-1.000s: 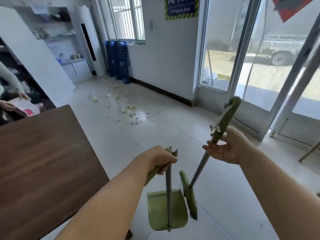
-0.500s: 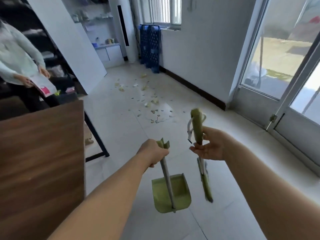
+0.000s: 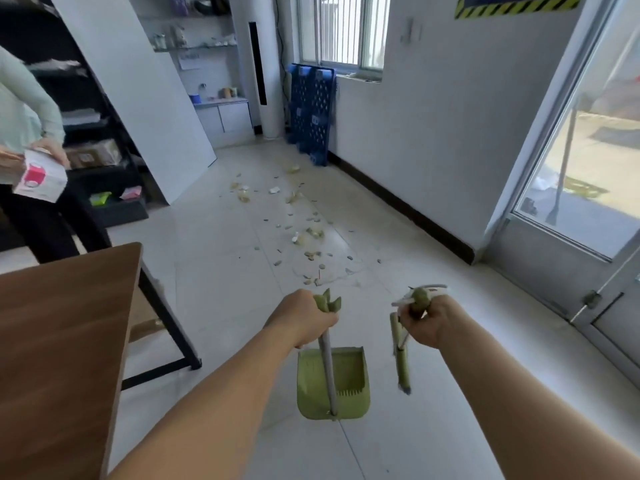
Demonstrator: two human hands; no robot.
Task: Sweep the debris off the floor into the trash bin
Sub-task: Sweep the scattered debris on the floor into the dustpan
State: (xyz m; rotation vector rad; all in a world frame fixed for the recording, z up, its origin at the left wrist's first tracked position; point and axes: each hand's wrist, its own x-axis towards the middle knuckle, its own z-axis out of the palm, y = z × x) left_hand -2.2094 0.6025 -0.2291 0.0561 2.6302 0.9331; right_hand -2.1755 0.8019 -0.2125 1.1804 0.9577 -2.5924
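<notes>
My left hand grips the top of the long handle of a green dustpan, which hangs just above the floor in front of me. My right hand grips the green handle of a broom; its head points down beside the pan on the right. Debris, small pale scraps and flakes, lies scattered on the white tiled floor ahead, from the middle of the room toward the far wall. No trash bin is in view.
A brown wooden table with black legs stands at my left. A person holding a white and pink box stands beyond it. A blue pallet leans on the far wall. Glass doors are at right.
The view has moved closer to the debris and turned left. My right hand has lowered the broom's handle and brought it upright beside the dustpan. The person at left came further into view.
</notes>
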